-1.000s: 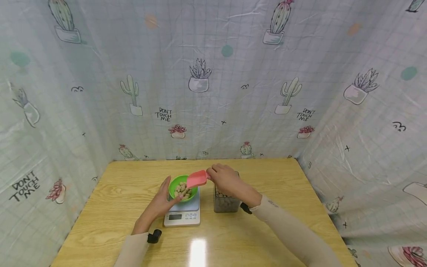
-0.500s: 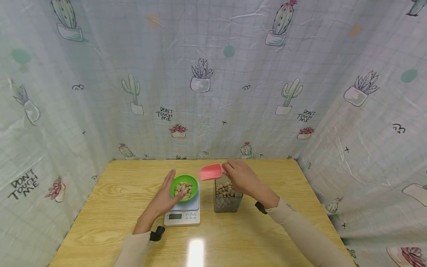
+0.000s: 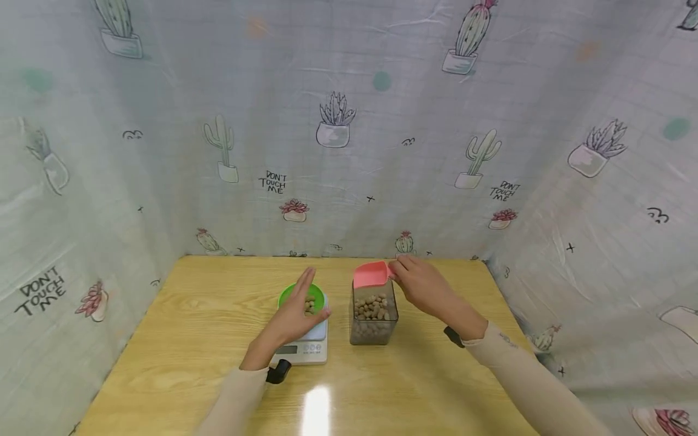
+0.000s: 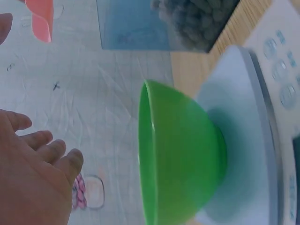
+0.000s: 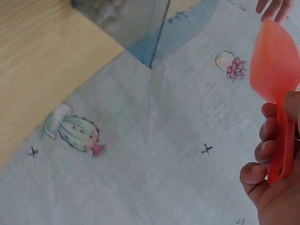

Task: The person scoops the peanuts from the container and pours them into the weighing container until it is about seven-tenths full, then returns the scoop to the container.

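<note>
My right hand (image 3: 422, 286) grips the handle of a pink scoop (image 3: 371, 275), which is held above the back of a clear grey bin (image 3: 373, 332) of peanuts in their shells (image 3: 372, 307). In the right wrist view the fingers curl round the scoop's handle (image 5: 282, 145). My left hand (image 3: 291, 318) hovers with fingers spread over a green bowl (image 4: 185, 154), apart from it in the left wrist view. The bowl stands on a white kitchen scale (image 3: 316, 351); some peanuts show inside it, the others hidden behind the hand.
All of this stands on a wooden table (image 3: 218, 315), the bin to the right of the scale. A curtain printed with cacti (image 3: 349, 200) hangs at the table's back edge and along both sides.
The right hand has carried the scoop from over the bowl rightward to above the bin. The left hand has come off the bowl's side and shifted right, now partly covering it.
</note>
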The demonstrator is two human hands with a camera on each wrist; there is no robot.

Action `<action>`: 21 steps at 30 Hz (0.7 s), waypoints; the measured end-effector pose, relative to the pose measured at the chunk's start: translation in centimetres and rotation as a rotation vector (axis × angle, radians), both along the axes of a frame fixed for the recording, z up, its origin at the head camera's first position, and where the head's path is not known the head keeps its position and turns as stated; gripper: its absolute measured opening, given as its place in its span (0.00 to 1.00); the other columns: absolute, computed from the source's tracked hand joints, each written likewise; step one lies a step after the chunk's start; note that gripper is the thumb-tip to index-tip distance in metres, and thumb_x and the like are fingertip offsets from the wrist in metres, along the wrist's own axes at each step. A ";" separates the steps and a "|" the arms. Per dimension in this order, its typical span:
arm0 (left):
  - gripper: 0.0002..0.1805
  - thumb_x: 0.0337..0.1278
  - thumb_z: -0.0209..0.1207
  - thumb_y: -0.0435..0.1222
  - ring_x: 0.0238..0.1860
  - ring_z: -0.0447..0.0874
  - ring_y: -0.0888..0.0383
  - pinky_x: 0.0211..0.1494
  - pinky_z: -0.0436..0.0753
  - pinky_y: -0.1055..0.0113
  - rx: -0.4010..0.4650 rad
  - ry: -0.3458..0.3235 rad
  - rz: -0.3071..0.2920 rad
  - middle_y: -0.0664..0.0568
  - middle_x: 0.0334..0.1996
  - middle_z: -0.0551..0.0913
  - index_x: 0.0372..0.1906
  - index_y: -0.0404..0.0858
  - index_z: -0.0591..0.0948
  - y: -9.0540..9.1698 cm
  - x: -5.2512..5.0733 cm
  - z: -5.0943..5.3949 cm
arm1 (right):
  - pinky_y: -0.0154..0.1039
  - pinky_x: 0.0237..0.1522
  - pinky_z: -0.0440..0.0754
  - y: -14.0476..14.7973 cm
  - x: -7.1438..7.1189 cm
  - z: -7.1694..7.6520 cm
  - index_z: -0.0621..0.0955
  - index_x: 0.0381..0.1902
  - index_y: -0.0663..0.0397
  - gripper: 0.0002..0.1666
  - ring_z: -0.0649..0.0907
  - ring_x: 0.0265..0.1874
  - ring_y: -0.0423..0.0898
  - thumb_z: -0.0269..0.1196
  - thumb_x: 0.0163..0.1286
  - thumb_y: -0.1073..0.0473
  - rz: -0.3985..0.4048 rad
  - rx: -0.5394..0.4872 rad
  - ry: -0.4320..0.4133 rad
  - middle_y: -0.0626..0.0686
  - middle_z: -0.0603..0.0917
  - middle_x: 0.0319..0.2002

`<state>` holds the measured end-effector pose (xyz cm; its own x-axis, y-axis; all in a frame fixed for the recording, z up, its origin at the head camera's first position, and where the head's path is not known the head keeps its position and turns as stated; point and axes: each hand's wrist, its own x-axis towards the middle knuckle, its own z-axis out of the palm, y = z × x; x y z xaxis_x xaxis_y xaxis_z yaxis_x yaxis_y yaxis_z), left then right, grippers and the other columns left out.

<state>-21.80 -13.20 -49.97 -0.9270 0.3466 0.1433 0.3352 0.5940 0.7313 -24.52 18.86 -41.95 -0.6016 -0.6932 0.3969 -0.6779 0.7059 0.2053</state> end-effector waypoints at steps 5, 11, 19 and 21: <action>0.53 0.61 0.57 0.60 0.74 0.60 0.38 0.66 0.68 0.34 -0.036 -0.002 -0.057 0.59 0.81 0.35 0.78 0.60 0.35 2.6 -0.4 0.8 | 0.41 0.39 0.80 1.0 0.4 0.8 0.78 0.43 0.55 0.09 0.79 0.37 0.48 0.65 0.69 0.58 -0.002 0.037 0.034 0.52 0.80 0.37; 0.56 0.57 0.59 0.63 0.77 0.54 0.41 0.69 0.69 0.41 -0.119 -0.011 -0.089 0.58 0.81 0.35 0.79 0.56 0.36 5.2 -1.4 0.6 | 0.38 0.33 0.75 1.3 0.1 1.1 0.80 0.41 0.54 0.08 0.77 0.32 0.45 0.64 0.69 0.57 0.032 0.118 0.043 0.50 0.79 0.33; 0.61 0.52 0.59 0.69 0.78 0.50 0.46 0.73 0.66 0.48 -0.194 -0.059 -0.087 0.56 0.81 0.37 0.80 0.48 0.40 7.6 -2.5 -1.5 | 0.40 0.36 0.80 0.9 -0.6 0.2 0.81 0.43 0.53 0.08 0.80 0.36 0.46 0.65 0.68 0.57 0.038 0.292 0.047 0.50 0.80 0.36; 0.63 0.48 0.58 0.71 0.79 0.50 0.48 0.73 0.67 0.50 -0.202 -0.076 -0.086 0.58 0.81 0.37 0.80 0.49 0.39 7.9 -2.7 -1.9 | 0.39 0.35 0.80 0.7 -0.6 0.0 0.81 0.43 0.53 0.07 0.80 0.36 0.46 0.65 0.68 0.59 0.043 0.326 0.051 0.50 0.79 0.35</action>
